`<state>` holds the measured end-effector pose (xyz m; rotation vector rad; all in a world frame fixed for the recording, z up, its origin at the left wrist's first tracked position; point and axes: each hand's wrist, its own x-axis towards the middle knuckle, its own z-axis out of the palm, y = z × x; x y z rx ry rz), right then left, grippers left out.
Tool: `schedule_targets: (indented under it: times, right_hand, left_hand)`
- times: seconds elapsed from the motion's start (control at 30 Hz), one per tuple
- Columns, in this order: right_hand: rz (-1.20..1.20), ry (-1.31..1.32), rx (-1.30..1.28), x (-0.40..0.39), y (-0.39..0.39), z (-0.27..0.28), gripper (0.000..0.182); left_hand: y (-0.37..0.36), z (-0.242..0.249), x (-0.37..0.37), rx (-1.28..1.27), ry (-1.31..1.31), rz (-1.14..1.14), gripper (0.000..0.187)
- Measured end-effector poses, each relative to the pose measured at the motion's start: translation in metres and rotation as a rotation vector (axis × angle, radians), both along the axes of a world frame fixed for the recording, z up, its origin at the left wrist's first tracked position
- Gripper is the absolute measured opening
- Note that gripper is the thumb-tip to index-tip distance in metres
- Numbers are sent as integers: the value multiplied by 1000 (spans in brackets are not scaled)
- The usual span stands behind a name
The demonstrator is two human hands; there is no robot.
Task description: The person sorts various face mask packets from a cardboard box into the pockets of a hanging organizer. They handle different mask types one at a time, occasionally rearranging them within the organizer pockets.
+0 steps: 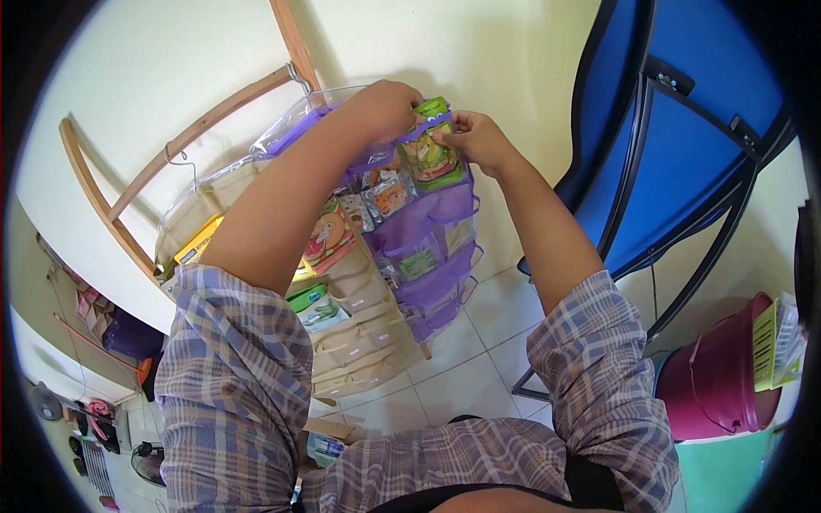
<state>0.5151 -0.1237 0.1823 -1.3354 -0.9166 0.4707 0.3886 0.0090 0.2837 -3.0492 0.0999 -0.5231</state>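
A green food packet (432, 161) sits in a clear upper pocket of the purple hanging organizer (419, 218). At the packet's top left, my left hand (389, 109) is closed, with its fingertips partly hidden behind the wrist and the packet. My right hand (483, 144) pinches the purple rim of that pocket from the right, thumb in front of the packet. Lower pockets hold several small packets (391, 198). To the left hangs a beige organizer (363, 329), partly covered by my left arm, with a green and white pack (316, 306) and a yellow pack (201, 239) in its pockets.
Both organizers hang by wire hangers on a wooden rack (201, 124) against the wall. A blue folding item with a black frame (693, 162) leans at the right. Below it stands a maroon bucket (714, 376) beside a yellow-green basket (770, 342). A fan (147, 462) is at lower left.
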Motion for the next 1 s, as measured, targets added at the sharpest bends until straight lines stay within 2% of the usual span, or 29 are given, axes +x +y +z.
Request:
schedule_targets:
  times: [0.07, 0.1, 0.3, 0.37, 0.4, 0.47, 0.6, 0.67, 0.73, 0.77, 0.83, 0.9, 0.97, 1.0]
  right_hand:
    - [-42, 3, 5, -4, 1, 3, 28]
    - [-42, 18, -14, -3, 1, 4, 28]
    - [95, 137, 57, 2, -3, -7, 31]
    - [123, 168, 91, 1, -2, -7, 32]
    - [81, 134, 71, 0, -2, -6, 31]
    - [34, 105, 50, -2, -3, -7, 31]
    - [-24, 95, 100, 1, 12, -15, 40]
    - [-58, 73, 131, -1, 15, -19, 43]
    - [-204, -67, 163, -6, 18, -25, 48]
    - [-191, -65, 154, -8, 19, -30, 48]
    - [-651, -454, 240, -16, 24, -47, 45]
    - [-795, -449, 377, -64, 15, -47, 40]
    - [-701, -575, 586, -118, 14, -49, 32]
    - [-576, -656, 730, -143, 18, -53, 31]
  left_hand:
    - [-10, 0, -5, 80, 26, 154, 25]
    - [-6, -3, -3, 79, 23, 155, 25]
    - [1, 1, -2, 140, 135, 102, 21]
    - [-2, 0, -4, -17, 27, 125, 22]
    - [1, -3, -2, -18, 26, 127, 22]
    - [6, -11, 4, 208, 88, 146, 22]
    - [9, -13, -11, 67, -11, 18, 21]
    - [-7, -16, -43, -199, -335, -38, 21]
    - [-29, -29, -102, -181, -601, -220, 16]
    - [-36, -43, -134, -204, -609, -229, 13]
    - [-41, -83, -209, -173, -612, -226, 7]
    - [-36, -134, -285, -302, -512, -165, 8]
    - [-26, -193, -345, -395, -478, -40, 9]
    - [-26, -230, -376, -460, -498, 170, 8]
